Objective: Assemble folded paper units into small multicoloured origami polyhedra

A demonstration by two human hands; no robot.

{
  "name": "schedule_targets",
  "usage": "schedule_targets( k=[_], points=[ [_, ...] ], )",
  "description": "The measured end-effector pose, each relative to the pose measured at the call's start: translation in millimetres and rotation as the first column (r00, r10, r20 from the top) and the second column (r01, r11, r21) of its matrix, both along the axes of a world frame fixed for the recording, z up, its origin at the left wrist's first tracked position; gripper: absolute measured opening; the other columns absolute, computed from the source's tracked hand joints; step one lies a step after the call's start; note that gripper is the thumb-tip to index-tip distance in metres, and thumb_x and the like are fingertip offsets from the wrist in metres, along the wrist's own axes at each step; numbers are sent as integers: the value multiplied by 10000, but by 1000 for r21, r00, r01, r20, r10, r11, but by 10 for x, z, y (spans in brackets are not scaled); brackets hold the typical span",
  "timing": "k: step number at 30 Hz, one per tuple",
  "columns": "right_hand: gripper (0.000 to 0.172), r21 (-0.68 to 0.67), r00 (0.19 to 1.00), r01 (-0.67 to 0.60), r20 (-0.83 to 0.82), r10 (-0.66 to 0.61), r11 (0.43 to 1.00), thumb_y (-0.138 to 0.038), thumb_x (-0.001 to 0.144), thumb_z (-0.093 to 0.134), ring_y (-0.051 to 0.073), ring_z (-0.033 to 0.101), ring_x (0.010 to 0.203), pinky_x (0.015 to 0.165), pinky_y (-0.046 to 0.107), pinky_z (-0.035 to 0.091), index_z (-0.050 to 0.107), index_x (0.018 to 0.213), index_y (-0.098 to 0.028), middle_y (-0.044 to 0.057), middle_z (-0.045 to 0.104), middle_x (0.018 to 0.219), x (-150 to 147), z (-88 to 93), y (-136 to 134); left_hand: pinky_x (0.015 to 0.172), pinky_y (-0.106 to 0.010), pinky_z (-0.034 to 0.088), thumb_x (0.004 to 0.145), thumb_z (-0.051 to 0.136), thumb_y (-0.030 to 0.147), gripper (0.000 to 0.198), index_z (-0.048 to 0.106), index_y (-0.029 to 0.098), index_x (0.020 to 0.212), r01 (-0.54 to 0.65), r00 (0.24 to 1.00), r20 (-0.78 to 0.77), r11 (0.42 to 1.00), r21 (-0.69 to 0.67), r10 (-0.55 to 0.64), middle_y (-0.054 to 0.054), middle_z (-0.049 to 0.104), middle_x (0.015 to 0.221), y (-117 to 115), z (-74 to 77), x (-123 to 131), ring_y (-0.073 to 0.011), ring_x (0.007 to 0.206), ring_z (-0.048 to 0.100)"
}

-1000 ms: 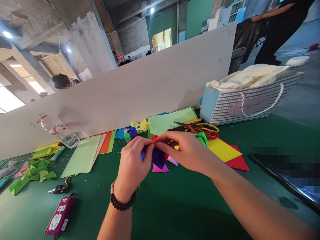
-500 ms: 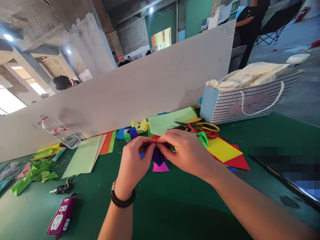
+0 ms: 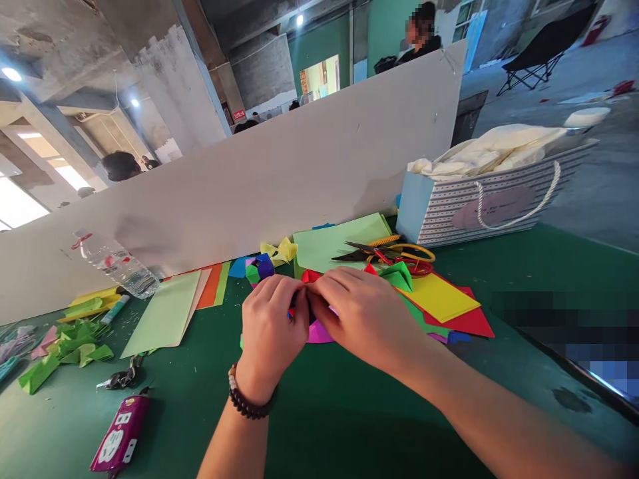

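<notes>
Left hand [image 3: 272, 332], right hand [image 3: 364, 319] closed in over magenta paper [image 3: 319, 334]

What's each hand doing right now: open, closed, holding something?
Left hand: closed, pinching folded coloured paper.
Right hand: closed, pinching the same folded coloured paper from the other side.

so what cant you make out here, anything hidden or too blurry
All in the head view:
The paper between the left hand and right hand: mostly hidden by the fingers, so its shape can't be told.
The dark slab at right: covered by pixel blur, so what it is can't be told.
The bottle's label: too small to read.
The scraps at left: cut off by the picture's edge.
</notes>
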State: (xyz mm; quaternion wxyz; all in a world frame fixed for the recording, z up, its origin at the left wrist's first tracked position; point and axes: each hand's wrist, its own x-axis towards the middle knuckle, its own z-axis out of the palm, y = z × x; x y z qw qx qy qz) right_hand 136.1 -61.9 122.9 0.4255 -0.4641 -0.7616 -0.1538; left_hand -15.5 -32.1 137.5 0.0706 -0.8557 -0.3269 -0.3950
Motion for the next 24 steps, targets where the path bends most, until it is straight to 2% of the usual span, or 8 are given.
schedule_targets(
  k=[3, 7, 10, 13, 16, 18, 21, 24],
  points=[
    [216, 62, 995, 65, 72, -70, 996, -101, 879, 476, 177, 571, 640, 581, 297, 400, 590, 707, -162, 51, 613, 657, -60, -33, 1, 616, -265, 451, 852, 514, 109, 131, 611, 176, 794, -53, 998, -11, 995, 81, 54, -26, 660, 722, -5, -39, 27, -145, 676, 584],
    [214, 90, 994, 103, 26, -106, 991, -107, 877, 486, 169, 575, 637, 577, 287, 386, 596, 700, -155, 37, 602, 646, -65, -44, 13, 616, -261, 469, 859, 537, 109, 121, 640, 166, 834, -46, 998, 43, 993, 111, 42, -21, 671, 728, -1, -77, 48, -139, 672, 596],
    [209, 92, 992, 125, -47, -121, 988, -138, 884, 505, 164, 590, 646, 581, 281, 377, 606, 703, -155, 31, 613, 648, -37, -43, 27, 642, -244, 504, 869, 552, 133, 126, 667, 181, 885, -20, 992, 127, 1000, -24, 23, -16, 699, 793, -2, -65, 49, -128, 710, 632],
    [195, 109, 990, 126, -72, -118, 986, -148, 879, 519, 157, 587, 628, 574, 276, 367, 607, 705, -153, 24, 610, 633, -19, -42, 41, 630, -221, 524, 844, 603, 172, 92, 689, 199, 863, -10, 971, 233, 979, -206, 59, 0, 713, 795, -9, -28, 47, -110, 680, 647],
    [186, 124, 989, 131, -83, -121, 984, -148, 861, 540, 146, 566, 589, 558, 271, 357, 594, 684, -159, 12, 594, 606, -18, -44, 49, 609, -209, 527, 812, 650, 193, 46, 695, 198, 820, -19, 947, 303, 961, -277, 106, 13, 713, 749, -11, -15, 53, -101, 642, 649],
    [175, 110, 988, 134, -97, -123, 985, -148, 848, 555, 142, 561, 580, 551, 267, 353, 593, 677, -160, 8, 596, 603, -22, -47, 52, 604, -213, 519, 815, 649, 193, 43, 690, 192, 802, -40, 950, 293, 973, -227, 107, 13, 707, 731, -8, -36, 63, -101, 632, 643],
    [150, 79, 985, 134, -122, -124, 988, -140, 826, 578, 139, 557, 576, 547, 262, 354, 603, 680, -158, 5, 609, 612, -31, -52, 51, 597, -227, 497, 836, 617, 172, 69, 684, 181, 823, -78, 971, 223, 995, -63, 90, 4, 705, 742, 0, -94, 85, -111, 652, 638],
    [150, 45, 982, 135, -136, -128, 990, -137, 826, 575, 139, 553, 574, 549, 263, 357, 615, 682, -156, 5, 614, 618, -47, -56, 40, 590, -231, 488, 842, 603, 142, 82, 680, 171, 852, -89, 980, 184, 995, 43, 80, -2, 712, 760, 14, -140, 106, -119, 676, 647]
  ],
)
